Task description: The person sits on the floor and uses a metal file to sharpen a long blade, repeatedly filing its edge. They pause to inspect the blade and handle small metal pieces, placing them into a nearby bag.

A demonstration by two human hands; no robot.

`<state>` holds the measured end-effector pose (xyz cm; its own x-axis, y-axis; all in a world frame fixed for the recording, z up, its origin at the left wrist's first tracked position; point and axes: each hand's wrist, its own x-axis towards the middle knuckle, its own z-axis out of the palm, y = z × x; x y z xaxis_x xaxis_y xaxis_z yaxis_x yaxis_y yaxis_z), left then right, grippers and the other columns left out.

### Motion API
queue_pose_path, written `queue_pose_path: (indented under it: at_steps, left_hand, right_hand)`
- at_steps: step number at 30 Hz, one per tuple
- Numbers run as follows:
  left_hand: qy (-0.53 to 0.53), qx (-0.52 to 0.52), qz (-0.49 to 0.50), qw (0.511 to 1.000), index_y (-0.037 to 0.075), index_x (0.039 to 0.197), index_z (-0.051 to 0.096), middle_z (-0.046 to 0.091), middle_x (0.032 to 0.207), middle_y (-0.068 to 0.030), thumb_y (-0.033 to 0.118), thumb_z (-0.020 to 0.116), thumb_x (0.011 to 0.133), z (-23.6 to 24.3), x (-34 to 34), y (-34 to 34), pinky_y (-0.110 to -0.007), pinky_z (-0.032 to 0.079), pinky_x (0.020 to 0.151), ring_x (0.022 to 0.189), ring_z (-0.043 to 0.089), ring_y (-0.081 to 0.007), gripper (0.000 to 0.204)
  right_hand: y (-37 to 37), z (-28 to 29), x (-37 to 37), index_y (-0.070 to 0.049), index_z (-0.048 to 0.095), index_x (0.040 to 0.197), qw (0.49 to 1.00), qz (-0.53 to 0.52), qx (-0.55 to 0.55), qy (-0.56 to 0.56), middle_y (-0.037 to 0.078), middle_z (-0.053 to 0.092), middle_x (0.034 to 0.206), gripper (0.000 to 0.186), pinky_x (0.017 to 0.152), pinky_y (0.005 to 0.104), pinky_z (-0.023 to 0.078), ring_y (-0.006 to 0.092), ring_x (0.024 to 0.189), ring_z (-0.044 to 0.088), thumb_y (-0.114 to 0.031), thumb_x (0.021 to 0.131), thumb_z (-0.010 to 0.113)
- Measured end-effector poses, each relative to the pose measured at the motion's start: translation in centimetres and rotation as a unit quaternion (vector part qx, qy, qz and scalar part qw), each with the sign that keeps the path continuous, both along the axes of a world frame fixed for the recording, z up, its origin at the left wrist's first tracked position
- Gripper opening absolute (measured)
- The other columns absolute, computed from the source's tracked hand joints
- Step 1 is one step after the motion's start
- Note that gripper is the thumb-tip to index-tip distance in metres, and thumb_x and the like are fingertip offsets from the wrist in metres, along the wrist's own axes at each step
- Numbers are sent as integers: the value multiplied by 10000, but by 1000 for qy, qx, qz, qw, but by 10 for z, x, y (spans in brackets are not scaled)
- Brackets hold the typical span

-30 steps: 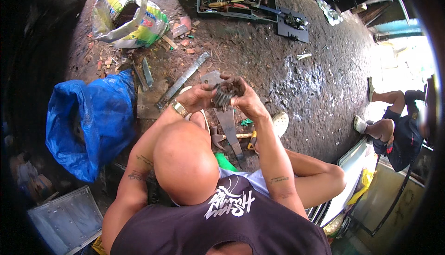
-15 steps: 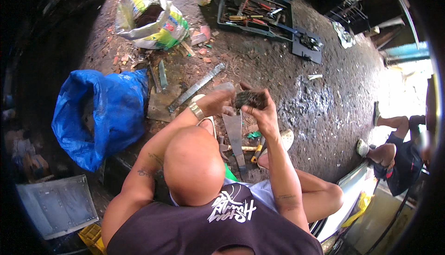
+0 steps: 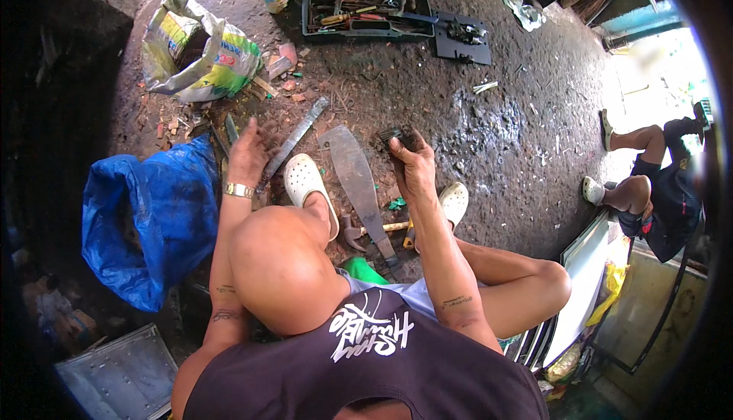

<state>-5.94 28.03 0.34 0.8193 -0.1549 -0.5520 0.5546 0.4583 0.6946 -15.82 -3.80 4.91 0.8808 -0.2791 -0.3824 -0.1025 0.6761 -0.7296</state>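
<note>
My right hand (image 3: pixel 414 162) grips a dark, ridged metal part (image 3: pixel 392 134), partly hidden by my fingers, above the dirty floor. My left hand (image 3: pixel 253 147) has its fingers apart with nothing seen in them, just left of a flat silver metal bar (image 3: pixel 299 134). Between my arms lie a wide flat blade (image 3: pixel 349 168) and a wooden-handled hammer (image 3: pixel 382 228), beside my white clogs.
A blue bag (image 3: pixel 146 221) lies left, a printed sack (image 3: pixel 200 61) behind it. An open toolbox (image 3: pixel 365 4) and a dark plate with parts (image 3: pixel 463 47) stand at the back. At right, another person (image 3: pixel 660 206) sits near the bright doorway, beside leaning panels (image 3: pixel 582 282).
Both hands held the dark part together a second ago. My left hand has let go and moved left and apart; my right still holds the part.
</note>
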Motion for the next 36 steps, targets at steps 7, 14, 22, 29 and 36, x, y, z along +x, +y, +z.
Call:
queue_pose_path:
  at_steps: [7, 14, 22, 29, 36]
  left_hand:
    - [-144, 189, 57, 970, 85, 1056, 648, 719, 1072, -76, 392, 691, 943, 47, 46, 52, -361, 551, 724, 884, 679, -192, 330]
    - [-359, 799, -79, 476, 183, 1354, 612, 660, 1083, -142, 178, 617, 963, 50, 156, 182, -397, 503, 744, 820, 612, -258, 391]
    - [-248, 825, -273, 428, -41, 1405, 458, 484, 1407, -294, 405, 761, 825, 7, 243, 224, -498, 375, 1080, 1306, 455, -438, 792]
    - [-246, 839, -268, 404, -27, 1256, 588, 623, 1192, -276, 270, 728, 873, -10, 233, 224, -511, 472, 912, 1087, 593, -443, 504]
    - [-321, 841, -277, 336, 60, 999, 674, 695, 866, -201, 287, 634, 945, -29, 200, 157, -527, 526, 678, 821, 681, -409, 237]
  right_hand:
    - [-17, -33, -13, 62, 643, 1096, 989, -53, -125, 62, 95, 710, 993, 286, 819, 314, 551, 183, 866, 681, 3, 842, 761]
    - [-23, -62, -32, 27, 574, 1217, 981, -112, -26, 154, 128, 668, 1080, 398, 797, 406, 593, 243, 939, 670, -87, 874, 743]
    - [-36, -90, -68, 9, 472, 1411, 973, -42, -134, 183, 73, 647, 1240, 601, 845, 288, 503, 127, 1001, 609, -61, 870, 724]
    - [-44, -85, -76, 26, 599, 1284, 936, 13, -283, 210, 100, 671, 1178, 564, 960, 324, 455, 207, 1046, 609, -71, 738, 704]
    - [-30, -88, -73, 3, 578, 1230, 976, -35, -137, 163, 63, 661, 1070, 460, 891, 291, 486, 174, 975, 614, -14, 780, 675]
